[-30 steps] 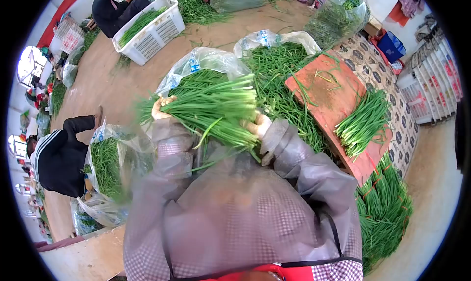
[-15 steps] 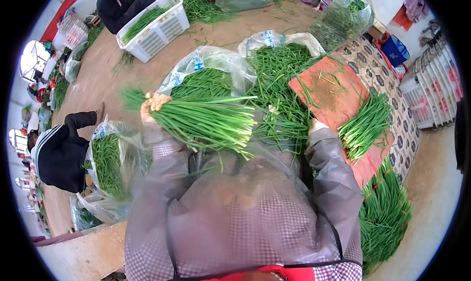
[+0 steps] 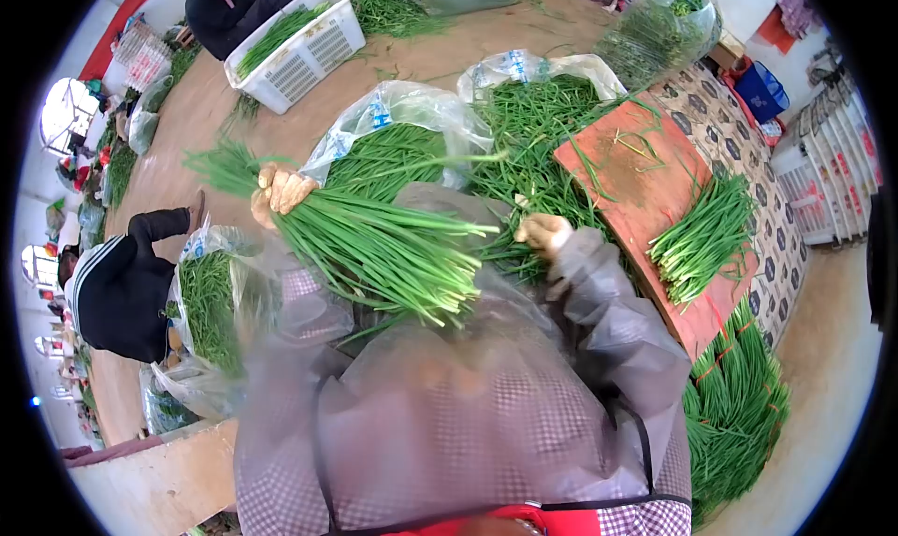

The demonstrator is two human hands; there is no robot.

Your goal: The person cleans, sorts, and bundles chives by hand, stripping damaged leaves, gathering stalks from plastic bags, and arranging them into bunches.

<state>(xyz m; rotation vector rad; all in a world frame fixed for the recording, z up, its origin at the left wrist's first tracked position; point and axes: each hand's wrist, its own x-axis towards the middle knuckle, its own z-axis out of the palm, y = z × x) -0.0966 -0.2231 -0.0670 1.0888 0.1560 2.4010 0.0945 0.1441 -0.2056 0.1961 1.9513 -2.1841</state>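
Note:
A thick bunch of green chives (image 3: 383, 251) slants across my front, its pale cut ends toward the lower right. My left hand (image 3: 281, 192), fingers wrapped round the leafy part, grips it. Above the loose chives by my lap is my right hand (image 3: 544, 235), fingers curled in; whatever may be between them is too small to make out. Beyond are two plastic bags of chives, one bag (image 3: 398, 101) ahead and another bag (image 3: 599, 66) to its right. On a reddish board (image 3: 645, 162) at my right lie loose stems and a second bunch of chives (image 3: 706, 237).
Tied chives (image 3: 734, 424) are heaped at the lower right. A white crate (image 3: 304, 59) stands ahead, near a seated person (image 3: 229, 12). Another person (image 3: 122, 293) sits at left beside a bag of greens (image 3: 208, 302). White crates (image 3: 828, 176) stand along the right wall.
My right hand has come back from the board's edge toward my middle, its fingers now in view and curled. The bunch in my left hand has tipped, its cut ends lower.

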